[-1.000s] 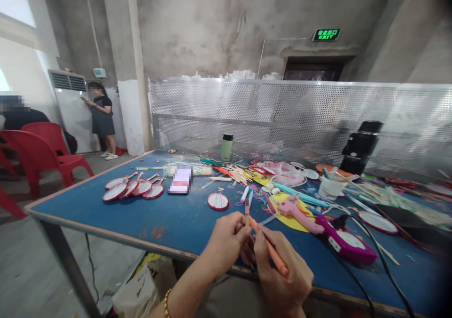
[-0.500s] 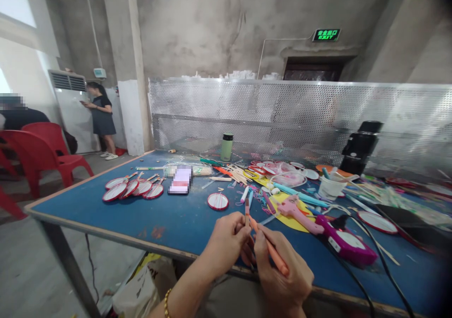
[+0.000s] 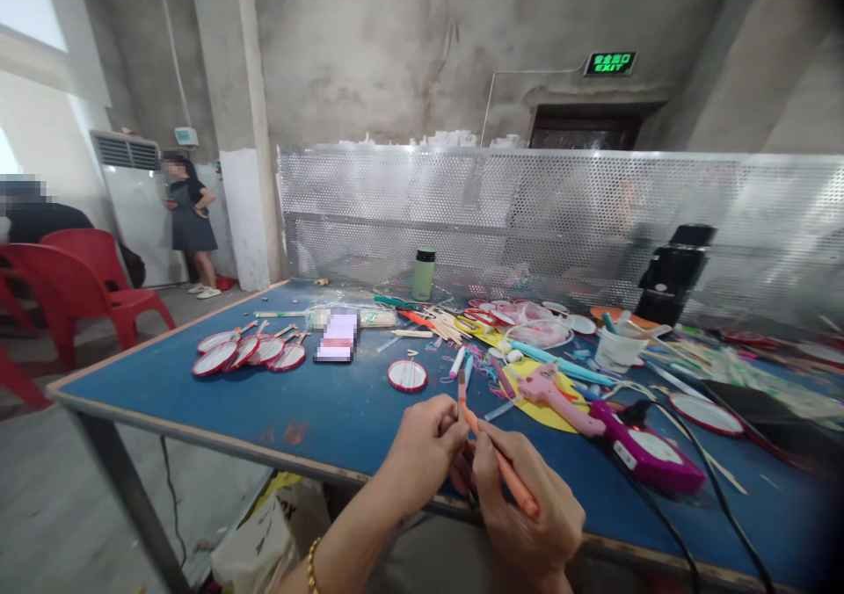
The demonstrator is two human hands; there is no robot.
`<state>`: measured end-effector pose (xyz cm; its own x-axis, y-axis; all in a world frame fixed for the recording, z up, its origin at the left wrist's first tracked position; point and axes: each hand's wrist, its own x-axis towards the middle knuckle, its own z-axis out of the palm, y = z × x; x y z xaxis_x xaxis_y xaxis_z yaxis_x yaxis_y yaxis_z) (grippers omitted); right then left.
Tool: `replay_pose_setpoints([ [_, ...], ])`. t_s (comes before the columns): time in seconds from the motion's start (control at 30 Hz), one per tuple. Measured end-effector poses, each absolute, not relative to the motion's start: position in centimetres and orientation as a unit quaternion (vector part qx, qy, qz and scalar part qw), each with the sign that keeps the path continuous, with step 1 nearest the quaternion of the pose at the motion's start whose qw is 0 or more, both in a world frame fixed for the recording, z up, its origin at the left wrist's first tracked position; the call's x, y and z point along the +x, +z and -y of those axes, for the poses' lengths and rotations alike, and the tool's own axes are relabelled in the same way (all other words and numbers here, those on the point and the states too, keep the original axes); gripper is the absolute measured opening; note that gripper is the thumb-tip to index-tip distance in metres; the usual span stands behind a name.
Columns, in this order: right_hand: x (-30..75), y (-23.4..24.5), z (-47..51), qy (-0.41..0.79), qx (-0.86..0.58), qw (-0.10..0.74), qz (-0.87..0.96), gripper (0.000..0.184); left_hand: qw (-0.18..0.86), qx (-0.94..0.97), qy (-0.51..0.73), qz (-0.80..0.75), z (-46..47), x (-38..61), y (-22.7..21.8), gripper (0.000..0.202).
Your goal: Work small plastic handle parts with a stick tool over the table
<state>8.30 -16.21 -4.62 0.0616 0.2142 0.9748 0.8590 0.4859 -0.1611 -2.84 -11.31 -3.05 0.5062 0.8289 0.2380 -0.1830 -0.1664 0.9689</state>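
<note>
My right hand (image 3: 537, 506) is closed around an orange marker pen (image 3: 512, 478), which slants up and to the left. Its tip meets a short flat wooden stick (image 3: 462, 387) pinched upright between the fingers of my left hand (image 3: 422, 449). The stick's upper end looks brownish. Both hands are together over the table's front edge; part of the left fingers is hidden behind the marker and right hand. Just beyond them lies a round white disc with a red rim (image 3: 407, 375). A white-and-purple marker (image 3: 457, 364) rests on the table behind the stick.
On the blue table (image 3: 343, 418), several red-rimmed discs (image 3: 216, 359) overlap at left near a phone (image 3: 338, 336). At right are a pink glue gun (image 3: 550, 389), a purple device (image 3: 650, 453) with black cables, and a white cup (image 3: 618, 351). A green tumbler (image 3: 424, 276) stands behind.
My hands, the marker and the stick stay almost in place, with only a slight shift. The standing person in the background has turned and moved their arms.
</note>
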Motion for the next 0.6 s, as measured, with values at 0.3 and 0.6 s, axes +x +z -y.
replay_pose_setpoints([
  [0.3,8.22,-4.43,16.16,-0.279,-0.454,0.586,0.610,0.009,0.616,0.619,0.419,-0.248,11.00,-2.55,-3.46,0.017],
  [0.6,8.38,-4.74,16.19,-0.283,-0.448,0.586,0.613,0.008,0.628,0.610,0.419,-0.242,11.01,-2.57,-3.58,0.019],
])
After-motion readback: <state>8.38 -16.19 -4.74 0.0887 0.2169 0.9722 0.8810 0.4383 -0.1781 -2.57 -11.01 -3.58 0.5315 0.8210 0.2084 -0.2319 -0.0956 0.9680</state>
